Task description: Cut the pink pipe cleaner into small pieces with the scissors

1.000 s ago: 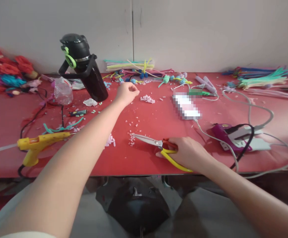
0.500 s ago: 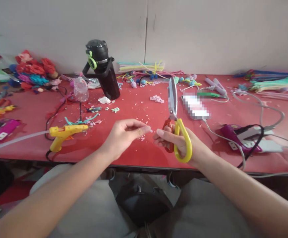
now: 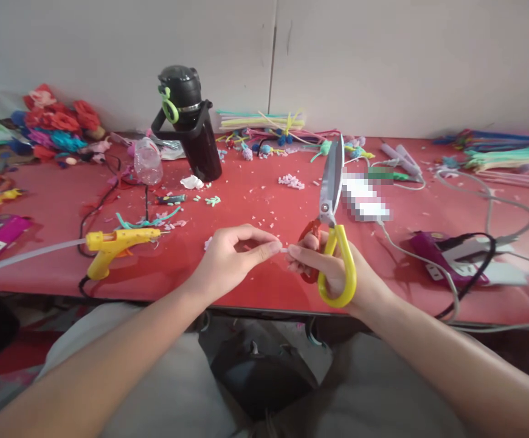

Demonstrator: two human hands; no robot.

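Note:
Between the fingertips of both hands is a small pale pink piece, like a short bit of pipe cleaner, mostly covered by fingers. My left hand pinches one end of it between thumb and index finger. The thumb and fingers of my right hand are at its other end. That same hand also holds scissors with one yellow and one red handle, blades pointing up and away and nearly closed together. Pink snippets lie in a small pile beyond the hands.
A yellow glue gun lies at the left, its cord hanging over the edge. A black bottle stands behind. Pipe cleaners line the wall. A purple power strip and white cables occupy the right of the red table.
My right hand has moved slightly left to meet the pale piece in my left fingertips. The scissors tilt a little more to the right.

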